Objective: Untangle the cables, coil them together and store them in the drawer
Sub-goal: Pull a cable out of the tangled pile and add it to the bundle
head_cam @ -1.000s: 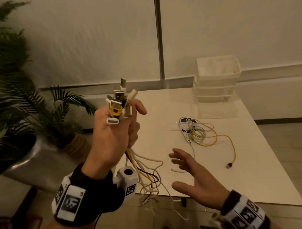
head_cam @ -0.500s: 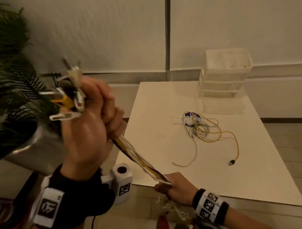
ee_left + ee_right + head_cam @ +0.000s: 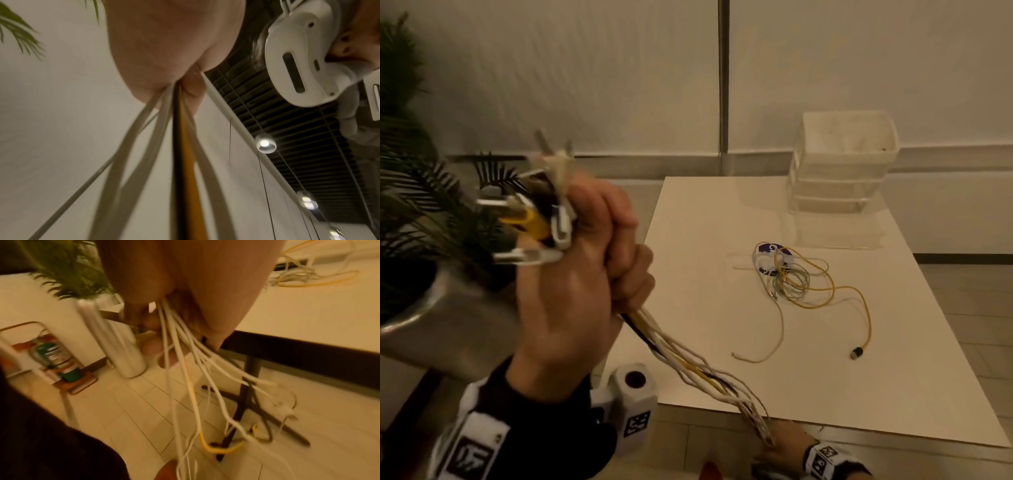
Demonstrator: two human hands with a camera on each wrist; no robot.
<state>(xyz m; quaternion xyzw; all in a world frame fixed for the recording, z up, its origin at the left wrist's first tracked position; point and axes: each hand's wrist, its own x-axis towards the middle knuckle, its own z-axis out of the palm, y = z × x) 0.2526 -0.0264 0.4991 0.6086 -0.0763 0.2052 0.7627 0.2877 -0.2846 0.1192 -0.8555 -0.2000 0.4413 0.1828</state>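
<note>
Midway, by the look of it. Left hand (image 3: pixel 571 294) fisted round the cable bundle (image 3: pixel 688 363) just under its plugs, fingers curled tight; right hand (image 3: pixel 779 445) closed round the strands below the tabletop (image 3: pixel 705 342) edge, ends dangling. Second tangle (image 3: pixel 801 277) untouched on the tabletop. Coiling unstarted, drawer unit (image 3: pixel 842 164) shut.

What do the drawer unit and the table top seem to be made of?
Drawer unit: probably translucent white plastic, since the stacked drawers show faintly through its cloudy walls. Table top: smooth, pale, semi-gloss surface, perhaps laminate; it faintly mirrors the unit.
</note>
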